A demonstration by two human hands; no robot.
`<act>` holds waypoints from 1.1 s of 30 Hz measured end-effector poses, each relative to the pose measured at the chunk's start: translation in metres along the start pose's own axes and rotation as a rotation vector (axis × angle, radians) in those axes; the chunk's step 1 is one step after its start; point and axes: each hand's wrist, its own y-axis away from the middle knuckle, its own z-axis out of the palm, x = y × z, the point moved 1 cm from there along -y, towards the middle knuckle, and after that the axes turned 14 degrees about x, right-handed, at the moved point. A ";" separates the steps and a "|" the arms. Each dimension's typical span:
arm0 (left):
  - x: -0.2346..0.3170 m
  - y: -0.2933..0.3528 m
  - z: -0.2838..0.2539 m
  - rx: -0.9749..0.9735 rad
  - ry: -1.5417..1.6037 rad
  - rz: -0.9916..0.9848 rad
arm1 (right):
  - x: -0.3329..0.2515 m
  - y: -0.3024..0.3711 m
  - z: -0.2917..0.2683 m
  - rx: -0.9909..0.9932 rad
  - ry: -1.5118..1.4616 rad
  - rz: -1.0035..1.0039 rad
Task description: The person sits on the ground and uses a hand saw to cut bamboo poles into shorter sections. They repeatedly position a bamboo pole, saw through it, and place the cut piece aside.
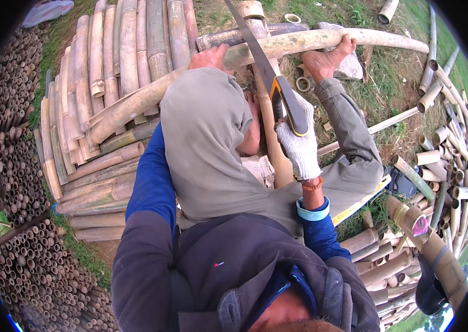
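Observation:
My right hand, in a white knit glove, is closed round the black and yellow handle of a hand saw. Its long blade points up and away, crossing over a long curved bamboo pole; I cannot tell whether the teeth touch it. My left arm, in a blue sleeve, disappears behind the grey hood of another person, and its hand cannot be made out. A bare hand grips the pole left of the blade; whose it is stays unclear. That person's other hand supports the pole at the right.
Cut bamboo lengths lie in rows at the left, beside tall stacks showing round ends. Another bamboo pole runs beneath the saw. A grey rock sits on the grass. Loose bamboo pieces are strewn at the right.

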 end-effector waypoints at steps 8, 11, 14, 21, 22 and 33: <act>-0.014 -0.007 0.013 -0.069 0.012 0.014 | -0.016 0.073 -0.033 0.027 0.192 0.019; -0.009 -0.006 0.011 -0.060 0.019 0.021 | -0.011 0.077 -0.037 0.034 0.179 0.033; -0.006 -0.007 0.007 -0.088 0.008 -0.002 | -0.016 0.036 -0.018 -0.011 0.202 0.018; -0.006 -0.007 0.013 -0.086 -0.011 -0.011 | -0.001 0.026 -0.021 -0.039 0.242 -0.034; -0.007 -0.007 0.013 -0.087 -0.022 -0.022 | 0.006 0.034 -0.023 -0.046 0.175 0.024; -0.003 -0.003 0.013 0.011 0.045 0.018 | 0.000 0.022 -0.013 0.006 0.142 0.005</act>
